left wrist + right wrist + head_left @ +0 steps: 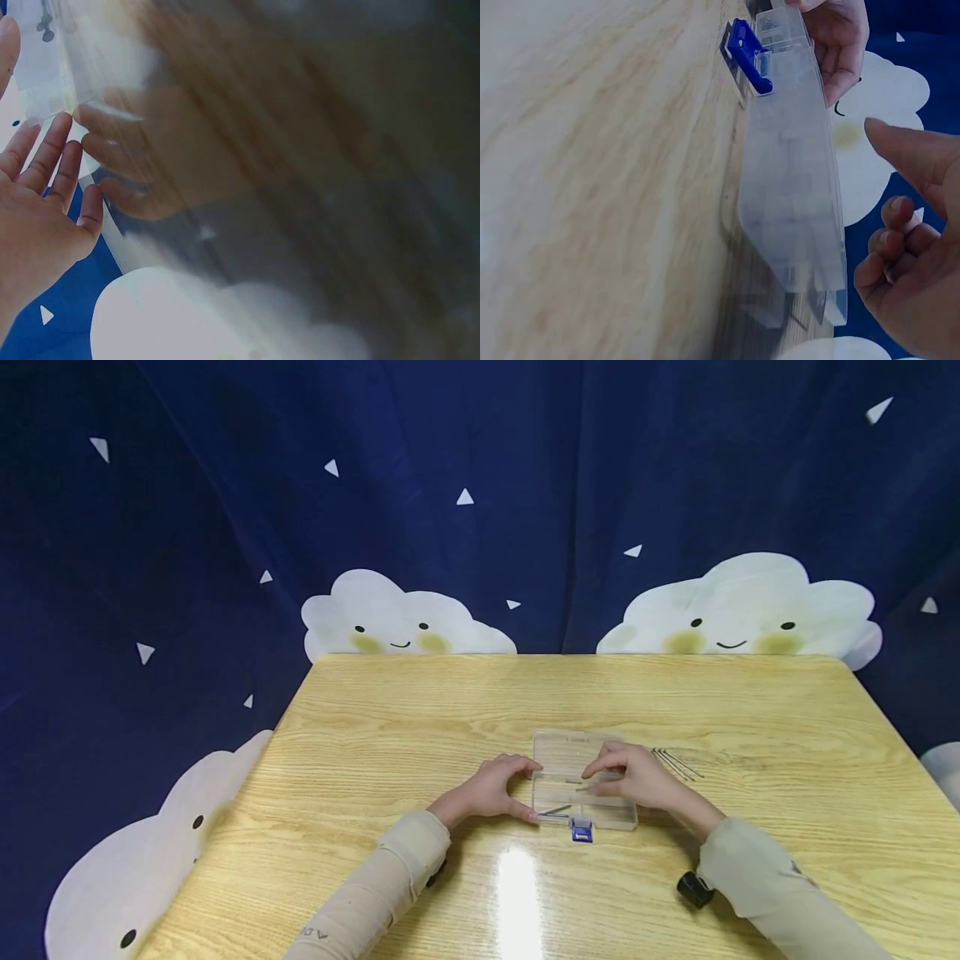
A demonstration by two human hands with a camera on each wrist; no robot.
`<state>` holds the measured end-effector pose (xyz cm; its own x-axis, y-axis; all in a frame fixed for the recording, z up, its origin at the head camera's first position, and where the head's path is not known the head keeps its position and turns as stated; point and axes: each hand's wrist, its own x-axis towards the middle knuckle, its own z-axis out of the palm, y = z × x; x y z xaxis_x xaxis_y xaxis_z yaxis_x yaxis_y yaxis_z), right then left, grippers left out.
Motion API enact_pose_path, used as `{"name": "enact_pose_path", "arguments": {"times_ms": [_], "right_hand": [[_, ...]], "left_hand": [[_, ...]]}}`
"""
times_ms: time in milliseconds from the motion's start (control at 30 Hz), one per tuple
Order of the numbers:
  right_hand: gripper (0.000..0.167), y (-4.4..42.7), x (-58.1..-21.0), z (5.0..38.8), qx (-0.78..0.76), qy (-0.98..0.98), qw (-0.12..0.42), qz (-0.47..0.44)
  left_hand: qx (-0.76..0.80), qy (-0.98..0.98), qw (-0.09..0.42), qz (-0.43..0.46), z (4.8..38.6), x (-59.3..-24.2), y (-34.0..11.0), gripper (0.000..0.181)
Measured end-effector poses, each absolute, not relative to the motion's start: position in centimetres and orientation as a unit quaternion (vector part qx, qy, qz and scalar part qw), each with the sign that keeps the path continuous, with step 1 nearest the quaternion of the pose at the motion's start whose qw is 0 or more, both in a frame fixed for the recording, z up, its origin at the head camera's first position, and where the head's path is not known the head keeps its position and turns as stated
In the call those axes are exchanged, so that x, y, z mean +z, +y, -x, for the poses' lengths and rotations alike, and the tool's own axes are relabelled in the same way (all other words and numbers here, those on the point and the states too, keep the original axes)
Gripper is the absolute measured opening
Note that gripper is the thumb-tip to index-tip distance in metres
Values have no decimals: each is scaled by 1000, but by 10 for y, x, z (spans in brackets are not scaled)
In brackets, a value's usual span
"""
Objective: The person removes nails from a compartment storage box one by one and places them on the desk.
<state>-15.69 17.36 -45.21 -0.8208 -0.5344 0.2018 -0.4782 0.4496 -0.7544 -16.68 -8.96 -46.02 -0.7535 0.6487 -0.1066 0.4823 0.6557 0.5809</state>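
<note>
A clear plastic box (622, 817) with a blue latch (582, 830) lies on the table with its lid folded back. Several thin metal pieces (555, 811) lie inside it. My left hand (489, 788) rests at the box's left end, thumb by the front corner, fingers near the hinge; in the left wrist view its fingers (56, 154) are nearly straight. Over the right part of the box is my right hand (636, 775), thumb and forefinger apart. The right wrist view shows this hand (922, 240) beside the box (791, 172), nothing visible between thumb and fingers.
Several long nails (677, 763) lie on the wooden table (420, 693), right of the box and partly behind my right hand. A dark blue curtain (420, 427) with white clouds and small triangles hangs behind the table and along its left side.
</note>
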Motion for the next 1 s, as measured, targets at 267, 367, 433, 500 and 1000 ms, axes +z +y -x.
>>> {"name": "enact_pose_path", "arguments": {"times_ms": [267, 367, 433, 500, 1000], "right_hand": [[19, 157, -452, 167, -426, 825, 80, 361], [21, 152, -454, 169, -422, 819, 94, 377], [22, 150, -454, 170, -420, 816, 103, 384], [23, 147, -455, 171, -415, 812, 106, 396], [27, 130, -452, 178, -367, 807, 156, 436]], "left_hand": [[264, 899, 148, -317, 166, -460, -89, 72], [265, 899, 147, -316, 166, -461, -89, 73], [267, 899, 146, -314, 167, -461, -89, 74], [268, 899, 146, -313, 167, -462, -89, 74], [294, 891, 159, -307, 167, -460, -90, 74]]}}
